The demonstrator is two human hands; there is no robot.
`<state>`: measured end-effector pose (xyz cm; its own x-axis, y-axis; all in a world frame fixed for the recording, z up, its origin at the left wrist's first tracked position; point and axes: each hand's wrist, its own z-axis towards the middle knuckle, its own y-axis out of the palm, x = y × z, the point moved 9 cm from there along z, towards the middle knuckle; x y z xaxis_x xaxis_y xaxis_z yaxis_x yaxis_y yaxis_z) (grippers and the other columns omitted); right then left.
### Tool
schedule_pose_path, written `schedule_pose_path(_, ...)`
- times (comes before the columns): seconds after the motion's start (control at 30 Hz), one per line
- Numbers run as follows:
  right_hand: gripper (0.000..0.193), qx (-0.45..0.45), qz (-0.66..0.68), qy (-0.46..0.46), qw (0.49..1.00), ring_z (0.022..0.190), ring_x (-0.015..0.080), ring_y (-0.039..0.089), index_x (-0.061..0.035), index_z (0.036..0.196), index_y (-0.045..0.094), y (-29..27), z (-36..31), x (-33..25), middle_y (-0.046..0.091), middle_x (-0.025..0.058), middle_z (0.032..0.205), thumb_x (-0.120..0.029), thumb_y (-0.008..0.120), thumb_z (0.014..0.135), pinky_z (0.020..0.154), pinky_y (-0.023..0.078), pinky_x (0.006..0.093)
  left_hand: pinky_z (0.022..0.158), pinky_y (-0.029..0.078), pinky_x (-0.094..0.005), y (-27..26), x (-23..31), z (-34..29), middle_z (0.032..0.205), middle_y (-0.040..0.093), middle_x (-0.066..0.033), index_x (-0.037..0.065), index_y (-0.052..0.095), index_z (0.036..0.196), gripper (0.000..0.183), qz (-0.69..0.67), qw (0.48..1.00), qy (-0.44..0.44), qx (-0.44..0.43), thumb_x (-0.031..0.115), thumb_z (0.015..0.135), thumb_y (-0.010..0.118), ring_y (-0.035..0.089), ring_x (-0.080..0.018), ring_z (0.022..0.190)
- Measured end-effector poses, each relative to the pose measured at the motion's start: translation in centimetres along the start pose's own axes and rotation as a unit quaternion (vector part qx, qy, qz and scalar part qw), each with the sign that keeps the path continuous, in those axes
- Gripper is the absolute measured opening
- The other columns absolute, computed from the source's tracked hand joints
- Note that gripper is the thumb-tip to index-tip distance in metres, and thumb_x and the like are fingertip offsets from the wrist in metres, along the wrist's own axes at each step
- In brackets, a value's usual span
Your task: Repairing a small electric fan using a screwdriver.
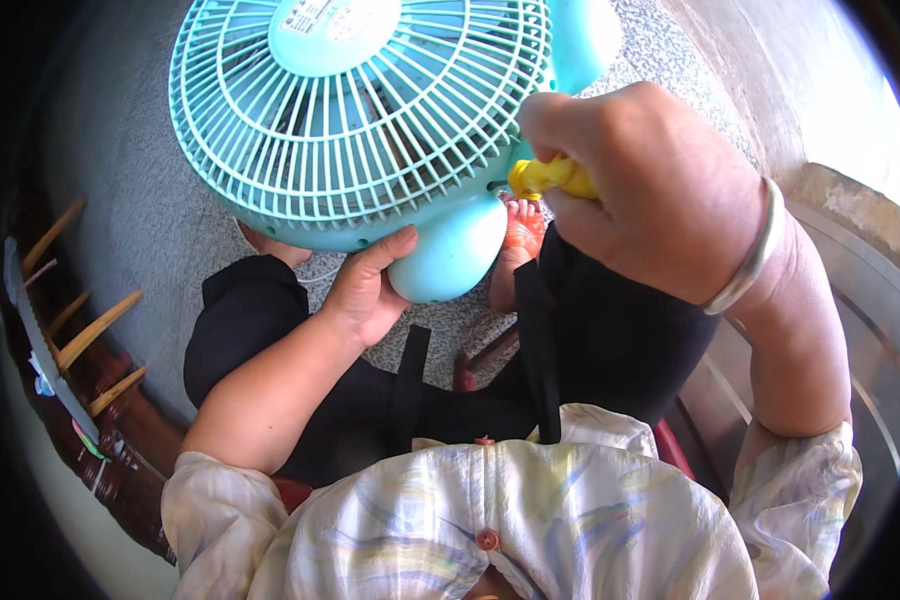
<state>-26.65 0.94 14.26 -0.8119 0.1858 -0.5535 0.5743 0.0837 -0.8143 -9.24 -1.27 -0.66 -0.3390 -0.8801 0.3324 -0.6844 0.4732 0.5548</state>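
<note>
A turquoise fan (360, 112) with a round slatted grille lies tilted across the space in front of my knees. My left hand (362, 292) grips it at the near rim, thumb on top, beside a smooth rounded lobe (450, 258). In my closed right hand (665, 195) is a screwdriver (562, 178) with a yellow handle. Its short dark shaft points left at the fan's rim, just above the lobe. Whether the tip sits in a screw is too small to tell.
Speckled grey floor (155, 270) lies under the fan. Brown wooden furniture with light rods (95, 332) stands at the left. A pale wall (770, 60) rises at the right. One foot with an orange sandal strap (523, 233) shows behind the lobe.
</note>
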Motion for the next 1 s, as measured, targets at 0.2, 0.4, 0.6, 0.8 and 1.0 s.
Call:
schedule_pose_path(0.2,0.020,-0.002,0.017,0.021,1.000,0.072,0.0368,0.064,0.0019,0.089,0.057,0.5,-0.2,0.6,0.063,0.0203,0.072,-0.004,0.066,0.072,0.063,0.053,0.0386,0.099,0.039,-0.0462,0.8,-0.4,0.3,0.126,0.052,-0.0041,0.011,0.043,0.131,0.065,-0.045,0.998,-0.015,-0.031,0.030,0.077,0.073,0.049,-0.0221,0.119)
schedule_pose_path(0.4,0.024,0.088,0.061,-0.001,0.994,0.070,0.0378,0.063,-0.0006,0.090,0.054,0.1,-1.4,0.7,0.061,0.0188,0.070,-0.002,0.067,0.070,0.060,0.051,0.0404,0.100,0.037,-0.0466,-1.4,-0.8,0.2,0.127,0.052,-0.0032,0.012,0.042,0.131,0.064,-0.009,1.000,-0.009,0.026,0.033,0.078,0.071,0.047,-0.0219,0.120)
schedule_pose_path(0.6,0.024,0.112,0.098,-0.048,0.988,0.067,0.0388,0.061,-0.0024,0.092,0.053,0.5,-2.3,0.4,0.060,0.0174,0.069,-0.003,0.066,0.072,0.058,0.049,0.0413,0.097,0.041,-0.0450,-0.8,-0.7,0.4,0.130,0.049,-0.0055,0.010,0.039,0.134,0.065,0.002,1.000,-0.007,0.003,0.035,0.081,0.066,0.050,-0.0224,0.118)
schedule_pose_path(0.8,0.024,0.078,0.080,-0.053,0.992,0.067,0.0382,0.060,-0.0024,0.093,0.051,0.7,-3.0,-0.1,0.059,0.0184,0.070,-0.004,0.065,0.075,0.058,0.048,0.0414,0.097,0.042,-0.0447,-0.3,-0.4,0.1,0.128,0.050,-0.0074,0.007,0.036,0.135,0.065,-0.003,1.000,-0.004,-0.004,0.034,0.083,0.064,0.051,-0.0225,0.117)
schedule_pose_path(1.0,0.018,0.108,0.123,-0.007,0.986,0.063,0.0350,0.060,-0.0009,0.089,0.051,0.3,-2.5,0.4,0.058,0.0171,0.067,-0.008,0.065,0.079,0.055,0.047,0.0372,0.096,0.043,-0.0439,1.0,-0.1,0.0,0.127,0.051,-0.0075,0.008,0.037,0.135,0.063,-0.024,0.999,-0.007,-0.047,0.031,0.083,0.064,0.052,-0.0222,0.117)
